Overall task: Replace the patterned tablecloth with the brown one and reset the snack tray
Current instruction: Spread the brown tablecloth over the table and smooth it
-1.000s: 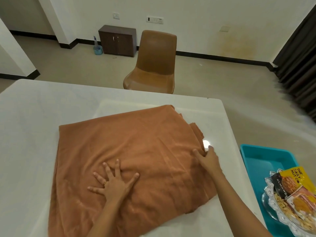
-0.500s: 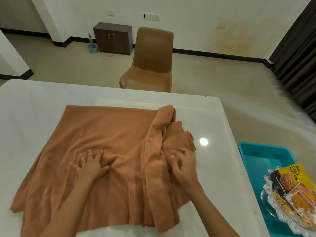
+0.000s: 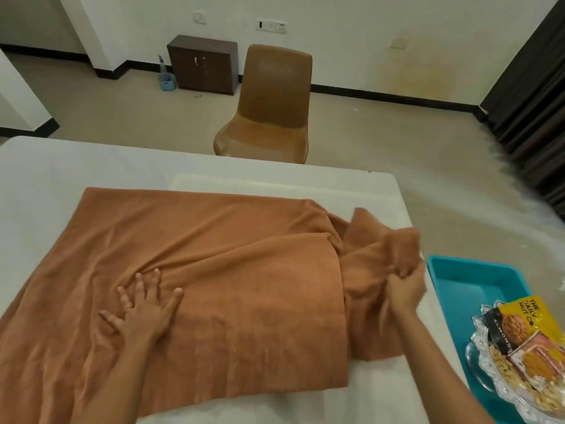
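We press our left hand (image 3: 143, 313) flat, fingers spread, on the brown tablecloth (image 3: 214, 270) lying partly spread over the white bench (image 3: 46, 185), while our right hand (image 3: 405, 286) grips a bunched fold at its right edge, beside the teal snack tray (image 3: 464, 276).

Left hand (image 3: 143, 315) flat, fingers (image 3: 139, 284) splayed — right hand (image 3: 406, 286) gripping brown tablecloth (image 3: 229, 255)
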`<state>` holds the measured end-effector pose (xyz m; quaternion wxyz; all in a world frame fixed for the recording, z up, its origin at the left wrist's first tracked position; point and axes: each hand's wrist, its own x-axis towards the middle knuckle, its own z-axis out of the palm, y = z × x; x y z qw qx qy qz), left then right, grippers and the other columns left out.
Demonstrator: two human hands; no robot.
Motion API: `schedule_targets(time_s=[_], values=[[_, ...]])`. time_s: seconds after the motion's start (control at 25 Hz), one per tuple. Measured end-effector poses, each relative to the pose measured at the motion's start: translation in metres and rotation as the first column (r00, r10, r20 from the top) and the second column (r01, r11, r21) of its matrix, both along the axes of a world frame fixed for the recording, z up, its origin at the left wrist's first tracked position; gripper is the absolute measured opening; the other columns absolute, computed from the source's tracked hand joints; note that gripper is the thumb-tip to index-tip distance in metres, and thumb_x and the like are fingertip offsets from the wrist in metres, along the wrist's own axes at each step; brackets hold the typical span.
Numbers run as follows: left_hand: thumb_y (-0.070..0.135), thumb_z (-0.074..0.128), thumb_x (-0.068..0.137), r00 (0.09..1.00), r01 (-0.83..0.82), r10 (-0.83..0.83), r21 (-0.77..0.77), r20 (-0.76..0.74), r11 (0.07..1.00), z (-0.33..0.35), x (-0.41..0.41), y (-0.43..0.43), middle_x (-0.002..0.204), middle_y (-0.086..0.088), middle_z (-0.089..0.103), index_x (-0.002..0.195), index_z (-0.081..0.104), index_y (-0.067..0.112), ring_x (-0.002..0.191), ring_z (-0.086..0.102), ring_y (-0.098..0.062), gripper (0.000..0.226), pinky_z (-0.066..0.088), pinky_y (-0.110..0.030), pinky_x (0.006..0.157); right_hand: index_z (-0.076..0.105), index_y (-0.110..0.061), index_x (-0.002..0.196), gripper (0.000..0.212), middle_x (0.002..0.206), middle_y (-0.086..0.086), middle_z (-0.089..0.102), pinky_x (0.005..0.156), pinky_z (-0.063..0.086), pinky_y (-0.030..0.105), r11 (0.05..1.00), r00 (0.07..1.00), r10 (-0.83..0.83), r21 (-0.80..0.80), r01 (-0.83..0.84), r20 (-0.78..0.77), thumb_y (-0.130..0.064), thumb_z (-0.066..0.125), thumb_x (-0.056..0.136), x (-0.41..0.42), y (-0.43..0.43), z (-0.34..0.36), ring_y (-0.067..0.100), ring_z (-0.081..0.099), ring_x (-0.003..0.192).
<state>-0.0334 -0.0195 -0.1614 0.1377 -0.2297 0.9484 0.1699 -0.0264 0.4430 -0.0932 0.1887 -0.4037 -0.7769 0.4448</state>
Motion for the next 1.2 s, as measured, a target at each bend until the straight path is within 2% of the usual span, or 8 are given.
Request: schedule_targets(time_s=[0.08, 0.2, 0.36, 0.48, 0.6, 0.88, 1.08, 1.2], values=[[0.081, 0.024, 0.078, 0.998, -0.034, 0.034, 0.002, 0.057, 0.999, 0.002, 0.008, -0.032, 0.159, 0.012, -0.011, 0.144, -0.004, 0.053, 0.145, -0.015, -0.025, 0.076, -0.014, -0.064, 0.106, 0.040, -0.004, 0.129, 0.050, 0.121, 0.030, 0.057, 0.093, 0.042, 0.047, 0.984, 0.981, -0.167, 0.074, 0.161, 0.096, -0.002, 0.060, 0.083, 0.019, 0.070, 0.002, 0.047, 0.055, 0.107], [0.073, 0.028, 0.085, 0.988, -0.072, 0.076, -0.032, 0.131, 0.997, 0.008, 0.005, -0.055, 0.159, 0.005, -0.013, 0.146, -0.003, 0.049, 0.145, -0.015, -0.032, 0.072, -0.012, -0.065, 0.107, 0.032, -0.005, 0.134, 0.065, 0.132, 0.031, 0.048, 0.100, 0.038, 0.055, 0.992, 0.929, -0.126, 0.069, 0.109, 0.347, -0.010, 0.069, 0.081, 0.045, 0.136, 0.004, 0.048, 0.048, 0.116], [0.034, 0.050, 0.093, 0.963, -0.086, 0.068, -0.055, -0.259, 0.995, 0.016, -0.001, 0.015, 0.152, -0.030, 0.015, 0.146, 0.033, 0.015, 0.139, 0.006, -0.053, 0.059, -0.003, -0.066, 0.108, 0.010, -0.010, 0.151, 0.086, 0.153, 0.030, 0.011, 0.112, 0.013, 0.056, 0.929, 0.890, -0.118, 0.365, -0.058, 0.441, -0.037, 0.061, 0.088, 0.041, 0.105, -0.004, 0.048, 0.014, 0.139], [0.073, 0.026, 0.079, 0.989, -0.023, 0.026, 0.027, -0.145, 0.999, 0.005, 0.021, 0.081, 0.158, -0.015, 0.013, 0.149, 0.021, 0.035, 0.140, 0.004, -0.050, 0.079, -0.005, -0.070, 0.105, 0.013, -0.015, 0.152, 0.092, 0.157, 0.020, 0.009, 0.116, 0.002, 0.050, 0.829, 0.829, 0.236, 0.340, -0.445, 0.507, -0.068, 0.032, 0.079, 0.038, 0.033, -0.028, 0.040, 0.006, 0.144], [0.086, 0.018, 0.070, 0.998, 0.006, -0.010, -0.061, -0.068, 0.998, -0.009, 0.038, 0.080, 0.160, -0.004, 0.008, 0.147, 0.005, 0.048, 0.143, -0.001, -0.043, 0.087, -0.012, -0.069, 0.103, 0.000, -0.028, 0.152, 0.099, 0.160, 0.009, -0.001, 0.114, -0.010, 0.051, 0.720, 0.661, 0.331, 0.272, -0.638, 0.673, -0.085, 0.011, 0.071, 0.056, -0.016, -0.066, 0.038, -0.002, 0.145], [0.086, 0.016, 0.067, 0.996, -0.006, 0.000, -0.070, -0.085, 0.998, -0.013, 0.086, 0.058, 0.160, 0.001, 0.007, 0.144, -0.004, 0.053, 0.145, 0.003, -0.037, 0.086, -0.026, -0.058, 0.101, 0.035, -0.016, 0.145, 0.095, 0.150, 0.021, 0.033, 0.110, 0.013, 0.061, 0.768, 0.691, 0.298, 0.266, -0.583, 0.658, -0.080, 0.009, 0.080, 0.141, -0.042, -0.084, 0.050, 0.030, 0.133], [0.084, 0.017, 0.068, 0.998, 0.001, -0.006, -0.082, -0.057, 0.997, -0.008, 0.053, 0.058, 0.159, -0.007, 0.014, 0.147, 0.017, 0.045, 0.143, 0.006, -0.043, 0.089, -0.014, -0.067, 0.104, 0.043, -0.010, 0.142, 0.102, 0.148, 0.027, 0.033, 0.109, 0.011, 0.063, 0.742, 0.662, 0.331, 0.249, -0.623, 0.672, -0.081, 0.005, 0.079, 0.081, -0.034, -0.085, 0.052, 0.025, 0.135], [0.090, 0.014, 0.064, 0.999, 0.036, -0.037, -0.049, -0.032, 0.998, -0.009, -0.011, 0.056, 0.160, -0.008, 0.000, 0.148, 0.011, 0.044, 0.144, -0.007, -0.041, 0.096, -0.012, -0.068, 0.103, 0.038, -0.010, 0.145, 0.103, 0.153, 0.027, 0.019, 0.113, 0.004, 0.062, 0.725, 0.636, 0.358, 0.226, -0.651, 0.684, -0.082, 0.013, 0.075, 0.005, -0.025, -0.079, 0.048, 0.010, 0.141]])
